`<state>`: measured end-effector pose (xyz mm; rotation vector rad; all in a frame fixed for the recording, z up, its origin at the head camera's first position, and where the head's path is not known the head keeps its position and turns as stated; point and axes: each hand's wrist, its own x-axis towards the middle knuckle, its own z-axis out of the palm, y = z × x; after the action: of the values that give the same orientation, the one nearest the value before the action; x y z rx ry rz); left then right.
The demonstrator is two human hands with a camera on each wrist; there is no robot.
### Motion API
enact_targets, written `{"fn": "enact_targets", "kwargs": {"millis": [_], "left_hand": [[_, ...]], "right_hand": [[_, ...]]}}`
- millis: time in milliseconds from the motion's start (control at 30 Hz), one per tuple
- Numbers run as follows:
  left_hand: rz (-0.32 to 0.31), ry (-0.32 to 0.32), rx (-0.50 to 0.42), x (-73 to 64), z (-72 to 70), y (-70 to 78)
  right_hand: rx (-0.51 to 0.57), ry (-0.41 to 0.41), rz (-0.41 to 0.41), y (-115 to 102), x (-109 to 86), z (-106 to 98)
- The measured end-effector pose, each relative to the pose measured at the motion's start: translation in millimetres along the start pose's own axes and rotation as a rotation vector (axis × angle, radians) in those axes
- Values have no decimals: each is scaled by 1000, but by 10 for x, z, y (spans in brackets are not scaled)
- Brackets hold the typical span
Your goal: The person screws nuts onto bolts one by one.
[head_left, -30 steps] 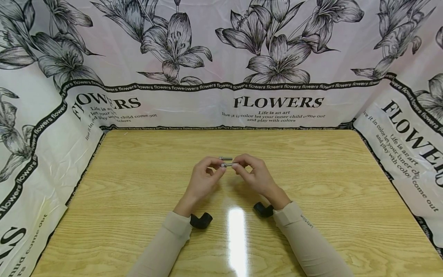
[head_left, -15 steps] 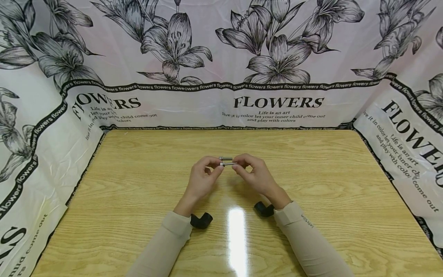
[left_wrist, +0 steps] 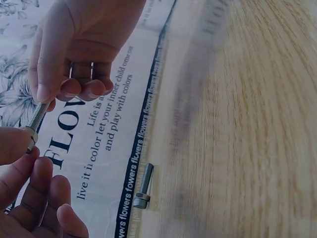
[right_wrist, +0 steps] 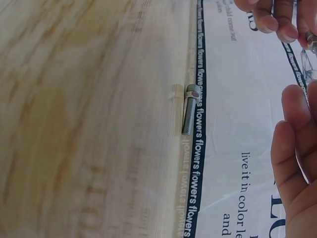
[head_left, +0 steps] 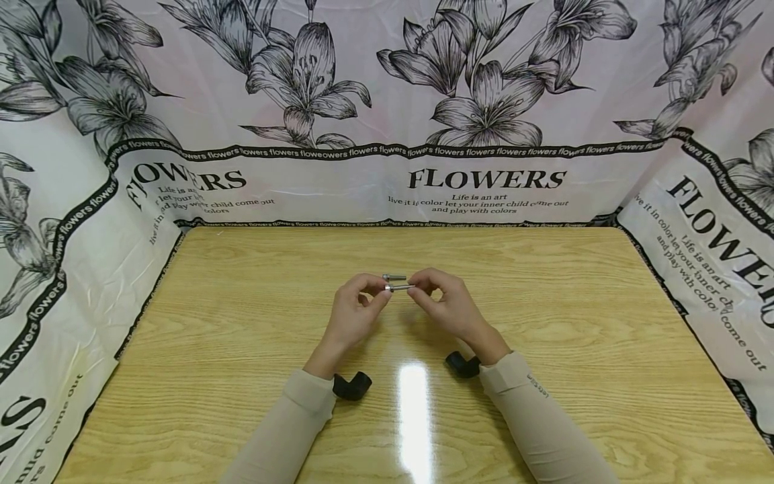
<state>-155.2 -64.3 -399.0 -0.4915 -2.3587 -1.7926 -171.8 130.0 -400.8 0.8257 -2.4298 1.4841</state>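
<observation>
Between both hands, above the table, a silver bolt (head_left: 400, 288) lies nearly level in the head view. My left hand (head_left: 353, 314) pinches its head end between thumb and forefinger, where a nut (left_wrist: 32, 135) shows close to the fingertips in the left wrist view. At the other end, my right hand (head_left: 450, 308) pinches the threaded tip between thumb and index finger. The fingertips hide both ends in part. A second bolt (left_wrist: 144, 186) with a nut near its head lies on the table just beyond the hands, touched by neither.
Two black elbow-shaped tubes lie on the wooden table (head_left: 242, 323): one black elbow (head_left: 353, 386) by the left cuff, the other black elbow (head_left: 462, 365) partly behind the right cuff. Flower-printed cloth (head_left: 338, 185) hangs along the back and sides.
The left fingers have shifted slightly on the bolt's head end, covering more of it. My right fingertips have moved slightly right, towards the tip. The second bolt has stayed put.
</observation>
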Motion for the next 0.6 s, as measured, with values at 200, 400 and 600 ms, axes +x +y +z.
{"fn": "enact_targets", "kwargs": {"millis": [200,400,600], "left_hand": [[-37,-8,31,10,7,-60],[-58,-11,102,94,51,-432],[-57,-50,178,159,22,-428]], "right_hand": [[-10,-15,4,85,-2,14],[-15,-37,19,454,4,76],[-74,-92,8,483,64,48]]}}
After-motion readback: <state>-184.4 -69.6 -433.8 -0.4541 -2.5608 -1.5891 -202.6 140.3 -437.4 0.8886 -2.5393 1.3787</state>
